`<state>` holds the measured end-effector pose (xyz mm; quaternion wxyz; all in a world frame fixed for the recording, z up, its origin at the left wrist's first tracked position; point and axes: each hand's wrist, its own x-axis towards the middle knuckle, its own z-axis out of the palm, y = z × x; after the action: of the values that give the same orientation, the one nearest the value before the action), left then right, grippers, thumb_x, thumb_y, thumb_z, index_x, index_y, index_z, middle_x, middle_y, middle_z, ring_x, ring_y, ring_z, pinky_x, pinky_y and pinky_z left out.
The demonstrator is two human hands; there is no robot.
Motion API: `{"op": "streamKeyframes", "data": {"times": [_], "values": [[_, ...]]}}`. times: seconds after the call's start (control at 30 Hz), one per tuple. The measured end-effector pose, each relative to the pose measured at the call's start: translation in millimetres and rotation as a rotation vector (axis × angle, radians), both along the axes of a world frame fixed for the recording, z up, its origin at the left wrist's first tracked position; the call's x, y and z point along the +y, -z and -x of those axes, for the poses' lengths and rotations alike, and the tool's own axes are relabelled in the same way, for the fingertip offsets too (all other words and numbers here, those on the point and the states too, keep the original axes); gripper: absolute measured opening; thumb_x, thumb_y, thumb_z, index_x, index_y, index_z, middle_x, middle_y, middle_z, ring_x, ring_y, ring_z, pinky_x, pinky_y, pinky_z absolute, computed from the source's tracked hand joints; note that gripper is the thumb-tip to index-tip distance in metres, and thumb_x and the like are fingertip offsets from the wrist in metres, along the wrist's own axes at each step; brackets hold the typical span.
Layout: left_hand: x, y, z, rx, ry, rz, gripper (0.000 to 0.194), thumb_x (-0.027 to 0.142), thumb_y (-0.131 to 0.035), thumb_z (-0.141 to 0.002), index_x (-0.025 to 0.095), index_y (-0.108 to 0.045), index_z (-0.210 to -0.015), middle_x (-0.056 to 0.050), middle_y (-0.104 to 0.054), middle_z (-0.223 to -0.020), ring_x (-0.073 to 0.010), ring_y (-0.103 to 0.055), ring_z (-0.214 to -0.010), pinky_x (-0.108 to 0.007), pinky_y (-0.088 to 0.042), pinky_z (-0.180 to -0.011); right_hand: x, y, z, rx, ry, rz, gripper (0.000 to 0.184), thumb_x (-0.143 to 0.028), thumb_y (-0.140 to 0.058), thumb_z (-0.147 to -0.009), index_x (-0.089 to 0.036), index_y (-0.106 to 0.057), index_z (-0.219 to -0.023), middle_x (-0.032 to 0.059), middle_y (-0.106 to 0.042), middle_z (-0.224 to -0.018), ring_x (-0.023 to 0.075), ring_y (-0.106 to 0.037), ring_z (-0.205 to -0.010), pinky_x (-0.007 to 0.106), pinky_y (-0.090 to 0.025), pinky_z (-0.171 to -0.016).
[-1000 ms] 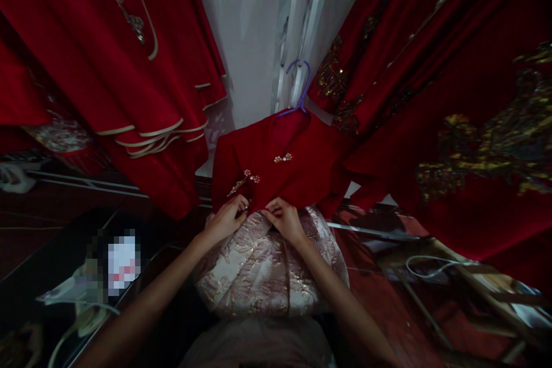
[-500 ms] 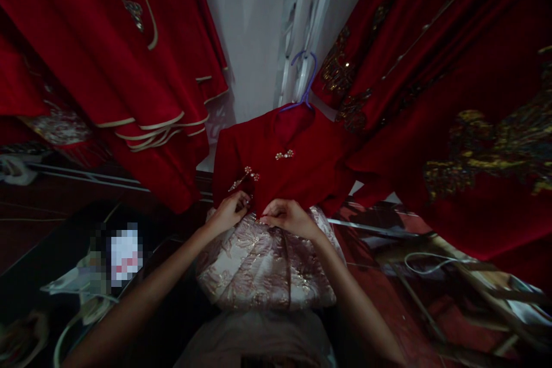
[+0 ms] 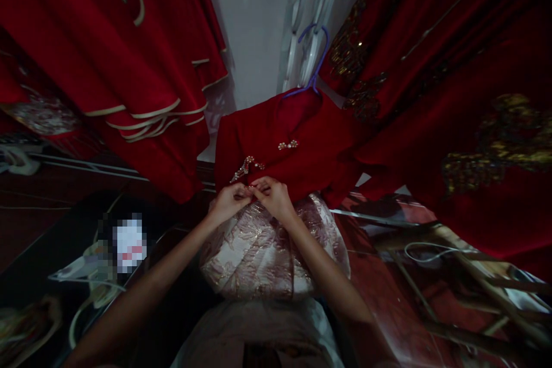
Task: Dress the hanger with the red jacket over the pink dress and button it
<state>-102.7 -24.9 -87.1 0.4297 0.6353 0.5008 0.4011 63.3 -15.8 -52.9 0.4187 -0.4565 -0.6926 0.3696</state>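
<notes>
A red jacket (image 3: 319, 144) with a stand-up neckline hangs on a purple hanger (image 3: 319, 69). Beaded, pearl-like fasteners decorate its chest (image 3: 288, 145) and its side opening (image 3: 246, 168). Below the jacket spreads a pale, shiny brocade skirt (image 3: 259, 264). At the jacket's lower side opening, my left hand (image 3: 230, 202) is closed in a pinch on the red cloth. My right hand (image 3: 273, 198) pinches there too, its fingertips meeting those of the left. Anything small between the fingertips is hidden.
Red garments with cream piping (image 3: 150, 69) hang at the left, and red garments with gold embroidery (image 3: 509, 144) at the right. A dark surface at lower left carries a plastic bag (image 3: 81, 267). A wooden frame (image 3: 414, 284) stands at lower right.
My right hand has moved away from the cloth edge, then up and left to meet my left hand. The left has stayed near the side opening. The whole view has shifted slightly.
</notes>
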Motion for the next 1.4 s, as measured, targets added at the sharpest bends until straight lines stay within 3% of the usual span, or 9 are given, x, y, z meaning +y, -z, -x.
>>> {"op": "streamKeyframes", "data": {"times": [0.13,0.3,0.5,0.73,0.87,0.97,1.23,1.4], "values": [[2,3.4,3,0.094,-0.129,-0.061,0.024,0.022,-0.063,-0.069,0.017,-0.052,-0.090,-0.001,-0.062,-0.081,-0.0123,-0.062,-0.069,-0.023,-0.048,-0.063,-1,2.6,-2,0.003,-0.001,0.004,0.014,-0.029,-0.064,-0.080,-0.018,-0.068,-0.088,0.0018,-0.070,-0.081,0.0113,-0.065,-0.071,0.021,-0.052,-0.066],[1,5.6,3,0.199,-0.003,-0.094,0.009,0.022,-0.056,-0.077,0.019,-0.054,-0.085,0.000,-0.062,-0.077,-0.0116,-0.061,-0.069,-0.021,-0.047,-0.062,-2,3.5,-8,-0.008,-0.002,0.025,0.015,-0.031,-0.066,-0.078,-0.019,-0.069,-0.087,0.0008,-0.070,-0.078,0.0114,-0.065,-0.070,0.021,-0.052,-0.066],[-4,-3.1,-2,0.194,-0.051,-0.123,0.011,0.024,-0.059,-0.075,0.019,-0.055,-0.084,0.000,-0.063,-0.078,-0.0120,-0.062,-0.069,-0.021,-0.047,-0.061,-3,4.9,-10,-0.036,-0.024,0.027,0.015,-0.030,-0.065,-0.079,-0.019,-0.069,-0.088,0.0006,-0.070,-0.078,0.0113,-0.065,-0.070,0.021,-0.051,-0.067],[0,-1.4,-4,0.017,-0.134,-0.099,0.016,0.029,-0.064,-0.072,0.017,-0.054,-0.075,0.001,-0.062,-0.071,-0.0114,-0.062,-0.067,-0.022,-0.050,-0.065,-2,4.9,-10,-0.084,-0.033,0.013,0.012,-0.027,-0.063,-0.080,-0.018,-0.068,-0.087,0.0006,-0.069,-0.077,0.0110,-0.065,-0.069,0.020,-0.050,-0.068],[1,-2.4,-3,-0.267,-0.116,0.103,0.028,0.037,-0.069,-0.068,0.014,-0.061,-0.082,-0.002,-0.066,-0.076,-0.0134,-0.066,-0.068,-0.028,-0.056,-0.069,-2,6.0,-11,-0.086,-0.047,0.000,0.011,-0.027,-0.062,-0.081,-0.019,-0.068,-0.087,0.0002,-0.069,-0.077,0.0113,-0.065,-0.069,0.021,-0.050,-0.067],[2,-5.7,-1,-0.361,-0.097,0.211,0.039,0.042,-0.073,-0.065,0.012,-0.065,-0.088,-0.004,-0.069,-0.081,-0.0160,-0.068,-0.072,-0.033,-0.058,-0.074,-2,6.4,-12,-0.097,-0.037,-0.001,0.011,-0.026,-0.062,-0.081,-0.020,-0.068,-0.087,0.0002,-0.069,-0.077,0.0118,-0.065,-0.070,0.022,-0.050,-0.068],[1,-10.1,0,-0.216,-0.096,0.072,0.038,0.042,-0.073,-0.069,0.012,-0.067,-0.092,-0.006,-0.072,-0.082,-0.0164,-0.068,-0.074,-0.030,-0.057,-0.075,-2,6.3,-14,-0.081,-0.039,0.014,0.013,-0.028,-0.063,-0.080,-0.020,-0.067,-0.088,0.0002,-0.068,-0.076,0.0117,-0.064,-0.069,0.022,-0.050,-0.068],[0,-14.7,2,-0.142,-0.019,0.060,0.033,0.041,-0.072,-0.071,0.013,-0.068,-0.089,-0.007,-0.073,-0.083,-0.0166,-0.068,-0.076,-0.028,-0.056,-0.073,-3,7.4,-14,-0.077,0.006,0.008,0.012,-0.028,-0.063,-0.080,-0.020,-0.067,-0.087,0.0002,-0.068,-0.077,0.0120,-0.064,-0.069,0.022,-0.050,-0.067]]}}
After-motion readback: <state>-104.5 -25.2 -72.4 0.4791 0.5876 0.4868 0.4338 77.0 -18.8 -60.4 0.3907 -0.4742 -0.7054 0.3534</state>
